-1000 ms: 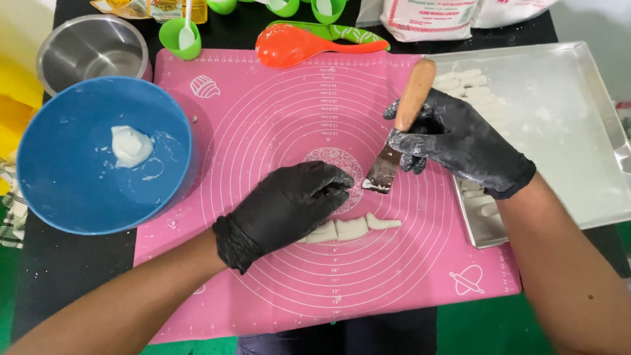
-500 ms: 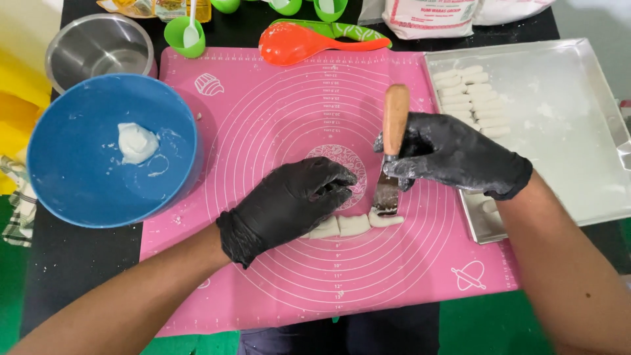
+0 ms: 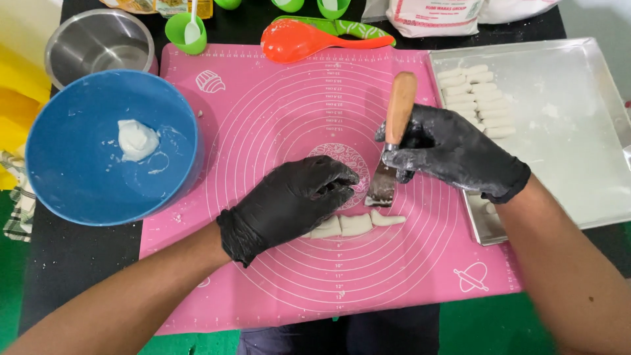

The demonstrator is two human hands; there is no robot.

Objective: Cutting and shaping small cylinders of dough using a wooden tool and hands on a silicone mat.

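Right hand (image 3: pixel 453 154) grips wooden-handled scraper (image 3: pixel 392 141) upright, blade down over dough strip (image 3: pixel 355 225) lying left-right on pink mat (image 3: pixel 276 105), left hand (image 3: pixel 289 204) curled over strip's left end.

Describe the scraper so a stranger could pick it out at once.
On the pink mat, look just right of centre, where the right hand grips the scraper. It stands above the cut dough. Its pale wooden handle and flat metal blade set it apart from the orange spoon.
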